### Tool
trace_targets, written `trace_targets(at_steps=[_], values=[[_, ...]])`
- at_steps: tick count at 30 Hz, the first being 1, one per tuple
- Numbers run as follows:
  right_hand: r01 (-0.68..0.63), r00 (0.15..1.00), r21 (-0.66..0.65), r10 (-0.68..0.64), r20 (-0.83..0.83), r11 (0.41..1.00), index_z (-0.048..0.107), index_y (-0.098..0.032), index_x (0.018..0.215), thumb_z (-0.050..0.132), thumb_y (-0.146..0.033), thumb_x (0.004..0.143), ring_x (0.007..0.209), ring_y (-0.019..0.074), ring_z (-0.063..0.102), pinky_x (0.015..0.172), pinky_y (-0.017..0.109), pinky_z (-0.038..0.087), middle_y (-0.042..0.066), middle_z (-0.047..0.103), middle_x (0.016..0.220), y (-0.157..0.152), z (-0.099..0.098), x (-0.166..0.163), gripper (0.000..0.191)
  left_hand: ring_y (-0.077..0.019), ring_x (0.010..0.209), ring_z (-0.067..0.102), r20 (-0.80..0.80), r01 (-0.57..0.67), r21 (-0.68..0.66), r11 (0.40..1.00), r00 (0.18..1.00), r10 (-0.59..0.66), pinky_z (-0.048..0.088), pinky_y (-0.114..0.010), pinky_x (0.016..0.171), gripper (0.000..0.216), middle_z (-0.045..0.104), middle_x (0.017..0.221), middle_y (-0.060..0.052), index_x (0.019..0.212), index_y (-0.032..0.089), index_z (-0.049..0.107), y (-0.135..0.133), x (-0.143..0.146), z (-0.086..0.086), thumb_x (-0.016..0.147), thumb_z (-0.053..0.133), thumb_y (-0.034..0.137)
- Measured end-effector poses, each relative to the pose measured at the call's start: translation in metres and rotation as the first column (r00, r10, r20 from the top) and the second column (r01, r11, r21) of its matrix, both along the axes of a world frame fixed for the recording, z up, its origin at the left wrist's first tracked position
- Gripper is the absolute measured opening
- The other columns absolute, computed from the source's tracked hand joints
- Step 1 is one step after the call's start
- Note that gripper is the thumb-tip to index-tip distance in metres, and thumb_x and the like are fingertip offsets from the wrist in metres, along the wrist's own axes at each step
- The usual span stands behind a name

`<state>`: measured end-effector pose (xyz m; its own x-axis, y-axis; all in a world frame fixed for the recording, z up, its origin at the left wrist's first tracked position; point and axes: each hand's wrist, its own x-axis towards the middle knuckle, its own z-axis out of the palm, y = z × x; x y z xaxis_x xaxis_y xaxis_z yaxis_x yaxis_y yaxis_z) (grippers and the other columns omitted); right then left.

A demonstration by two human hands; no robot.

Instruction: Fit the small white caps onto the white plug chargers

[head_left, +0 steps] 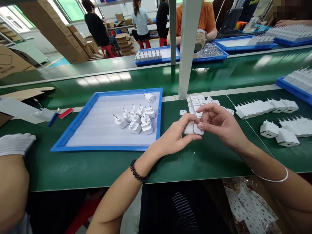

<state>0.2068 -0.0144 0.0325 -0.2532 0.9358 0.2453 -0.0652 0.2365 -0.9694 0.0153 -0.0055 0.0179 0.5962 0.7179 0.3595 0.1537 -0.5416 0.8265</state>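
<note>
My left hand (175,134) is wrapped round a white plug charger (189,128), just above the green bench. From the other side, my right hand (218,123) pinches at the charger's end face with thumb and forefinger; whether a small piece sits between those fingertips is hidden. Behind my hands lie several small white caps (195,103) in rows, with a loose one (183,112) to their left. The blue tray (107,148) on the left holds a cluster of white plug chargers (136,118) and a single one (149,97) near its far corner.
More chargers (258,109) stand in rows at the right. A grey post (186,48) rises behind my hands. At far left are a co-worker's gloved hand (16,144), a blue pen (53,118) and a red piece (66,112). Across the bench, people sit near blue trays (243,48).
</note>
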Motion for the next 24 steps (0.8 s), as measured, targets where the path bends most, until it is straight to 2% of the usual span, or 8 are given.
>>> trace_targets(at_steps=[7, 12, 24], values=[[-0.052, 0.998, 0.021, 0.052, -0.016, 0.998, 0.065, -0.025, 0.103, 0.077, -0.023, 0.082, 0.057, 0.0113, 0.050, 0.055, 0.025, 0.045, -0.005, 0.052, 0.063, 0.0053, -0.0035, 0.0011, 0.025, -0.0207, 0.099, 0.060, 0.055, 0.038, -0.035, 0.999, 0.998, -0.036, 0.049, -0.032, 0.082, 0.032, 0.061, 0.112, -0.007, 0.111, 0.022, 0.049, 0.0041, -0.0005, -0.0030, 0.089, 0.066, 0.037], [-0.036, 0.999, 0.016, 0.037, -0.015, 0.999, 0.065, -0.024, 0.102, 0.078, -0.023, 0.081, 0.057, 0.0112, 0.051, 0.054, 0.025, 0.047, -0.005, 0.053, 0.063, 0.0064, -0.0059, 0.0016, 0.024, -0.0218, 0.102, 0.061, 0.097, 0.071, -0.089, 0.994, 0.993, -0.062, 0.050, -0.034, 0.085, 0.031, 0.061, 0.112, -0.006, 0.110, 0.023, 0.048, 0.0050, -0.0005, -0.0036, 0.089, 0.067, 0.035], [-0.017, 1.000, 0.009, 0.017, 0.014, 1.000, 0.065, -0.024, 0.101, 0.078, -0.022, 0.081, 0.059, 0.0108, 0.052, 0.057, 0.025, 0.046, -0.005, 0.053, 0.066, 0.0048, -0.0058, 0.0013, 0.024, -0.0214, 0.099, 0.063, 0.063, 0.066, -0.096, 0.993, 0.996, -0.060, 0.050, -0.034, 0.081, 0.036, 0.056, 0.116, -0.007, 0.116, 0.024, 0.042, 0.0038, -0.0003, -0.0059, 0.090, 0.065, 0.034]])
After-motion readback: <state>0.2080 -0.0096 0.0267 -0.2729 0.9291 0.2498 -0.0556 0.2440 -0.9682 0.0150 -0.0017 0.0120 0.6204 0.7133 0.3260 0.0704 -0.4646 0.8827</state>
